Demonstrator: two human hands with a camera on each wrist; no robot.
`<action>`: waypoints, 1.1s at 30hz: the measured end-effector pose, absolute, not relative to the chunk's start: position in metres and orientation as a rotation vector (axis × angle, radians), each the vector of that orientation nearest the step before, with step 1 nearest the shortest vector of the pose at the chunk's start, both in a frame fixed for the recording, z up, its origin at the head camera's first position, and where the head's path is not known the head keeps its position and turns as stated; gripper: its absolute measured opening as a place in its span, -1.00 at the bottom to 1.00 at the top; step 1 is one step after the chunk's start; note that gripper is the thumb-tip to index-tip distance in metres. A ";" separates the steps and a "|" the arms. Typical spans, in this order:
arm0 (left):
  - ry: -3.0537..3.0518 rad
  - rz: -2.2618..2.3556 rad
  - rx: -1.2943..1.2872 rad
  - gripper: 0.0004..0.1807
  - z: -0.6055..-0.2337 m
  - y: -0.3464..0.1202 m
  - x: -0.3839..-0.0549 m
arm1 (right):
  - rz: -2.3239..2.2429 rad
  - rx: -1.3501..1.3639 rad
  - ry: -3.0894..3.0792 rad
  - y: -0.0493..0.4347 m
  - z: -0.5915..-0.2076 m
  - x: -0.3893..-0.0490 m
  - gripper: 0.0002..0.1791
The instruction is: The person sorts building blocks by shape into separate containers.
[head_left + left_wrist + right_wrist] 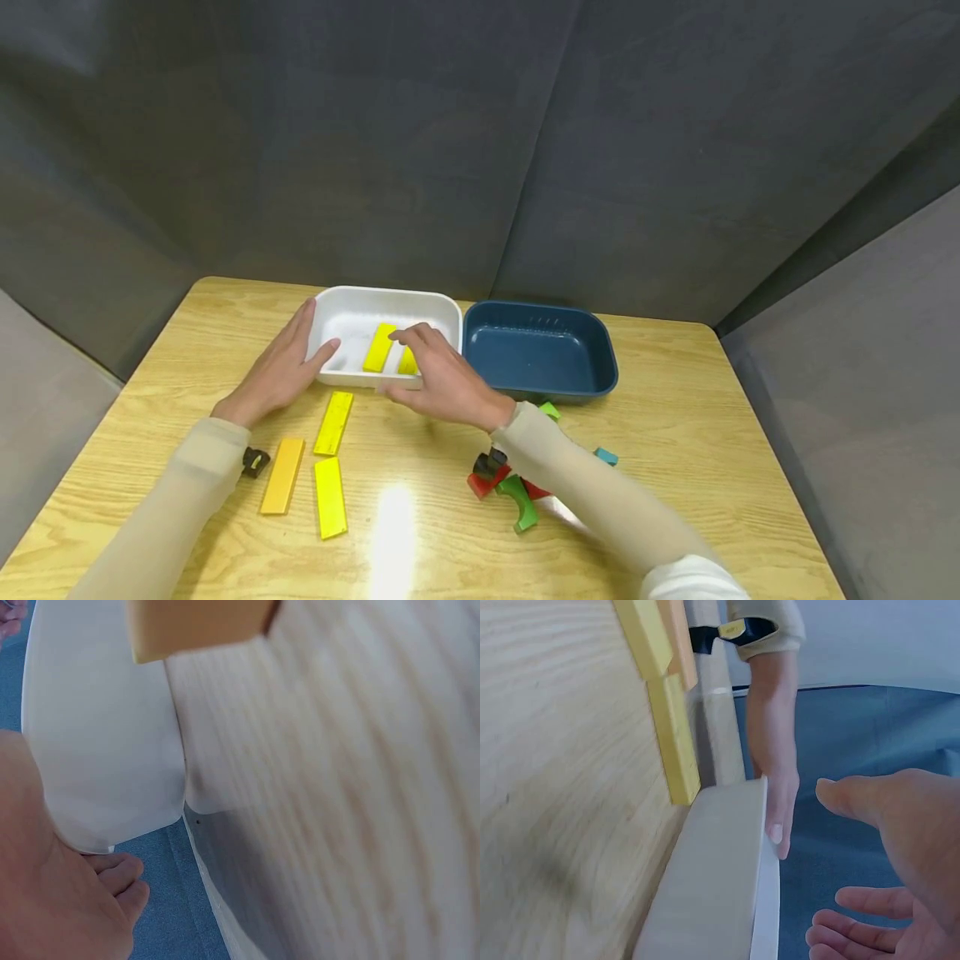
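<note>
A white tray [390, 297] stands at the back of the table with two yellow blocks [379, 347] in it, one partly hidden. My left hand [277, 367] holds the tray's left end, thumb over the rim and fingers along the outside; the left wrist view shows those fingers bent round the end. Over the tray's right front hovers my right hand [450, 383]. Nothing lies between its parted thumb and loose fingers [862, 930]. In front of the tray lie two more flat yellow blocks [331, 497] and an orange block [282, 476].
Against the white tray's right side stands a dark blue tray [540, 387]. Near the right forearm lie red, black and green blocks [522, 504], partly covered by the sleeve, and a small blue block [606, 456]. A dark curtain [480, 150] hangs behind the table.
</note>
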State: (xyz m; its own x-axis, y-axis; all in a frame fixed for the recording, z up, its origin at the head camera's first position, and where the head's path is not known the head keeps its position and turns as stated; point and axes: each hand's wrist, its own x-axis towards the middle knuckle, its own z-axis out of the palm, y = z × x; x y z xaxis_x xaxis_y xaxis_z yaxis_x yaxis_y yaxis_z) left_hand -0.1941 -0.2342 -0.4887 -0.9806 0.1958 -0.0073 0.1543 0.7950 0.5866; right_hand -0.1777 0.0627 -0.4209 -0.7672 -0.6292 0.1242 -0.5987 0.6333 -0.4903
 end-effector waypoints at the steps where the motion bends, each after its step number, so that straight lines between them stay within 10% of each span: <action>1: 2.912 0.941 0.282 0.05 -0.489 -0.234 -0.194 | -0.809 -1.056 2.785 0.063 -0.421 -0.176 -0.20; 33: 2.913 0.949 0.282 0.05 -0.492 -0.235 -0.196 | -0.741 -1.405 2.601 0.041 -0.437 -0.108 -0.12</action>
State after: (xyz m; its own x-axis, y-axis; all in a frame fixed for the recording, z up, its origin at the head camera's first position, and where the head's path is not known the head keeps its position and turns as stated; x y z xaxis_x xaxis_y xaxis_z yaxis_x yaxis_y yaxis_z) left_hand -0.1957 -0.2354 -0.4916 -0.9811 0.1935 -0.0048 0.1535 0.7930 0.5895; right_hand -0.1085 0.0406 -0.4373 -0.5716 -0.8079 0.1437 -0.7624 0.4581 -0.4570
